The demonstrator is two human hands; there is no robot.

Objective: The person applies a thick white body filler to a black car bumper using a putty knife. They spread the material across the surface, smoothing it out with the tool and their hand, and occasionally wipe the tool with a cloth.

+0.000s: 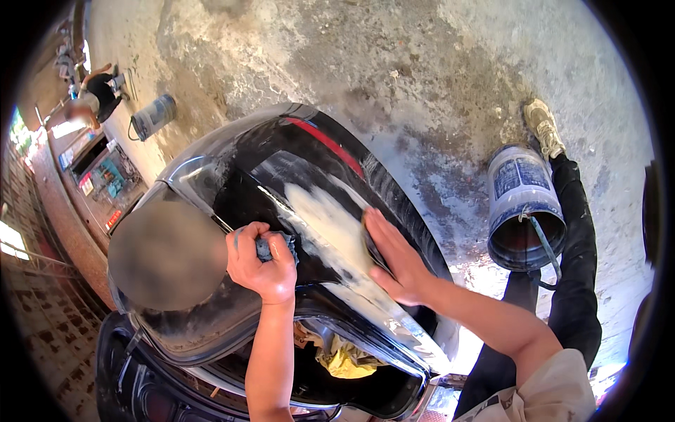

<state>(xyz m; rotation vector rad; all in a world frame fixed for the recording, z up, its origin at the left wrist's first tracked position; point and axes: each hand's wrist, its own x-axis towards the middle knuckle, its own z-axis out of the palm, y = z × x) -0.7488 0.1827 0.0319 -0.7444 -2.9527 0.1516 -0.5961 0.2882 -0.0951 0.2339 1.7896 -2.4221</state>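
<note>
The rear corner of a black car [281, 130] lies under both hands, with a cream-coloured filler patch [323, 218] spread over its panel and a red lamp strip [327, 144] beyond. Bunched in my left hand [260, 264] is a wet grey-blue cloth [271, 247], held over the panel to the left of the patch. My right hand [397, 264] presses flat on the right side of the patch. A thin dark edge of what looks like sandpaper [368, 245] shows between its fingers and thumb; the rest is covered by the palm.
The trunk is open, with a yellow plastic bag [349, 362] inside. On the right a white and blue bucket [520, 179] stands by my shoe [543, 126], a hose-like strip over its rim. Far left are another bucket [153, 117] and a person [98, 98]. A round blur covers part at left.
</note>
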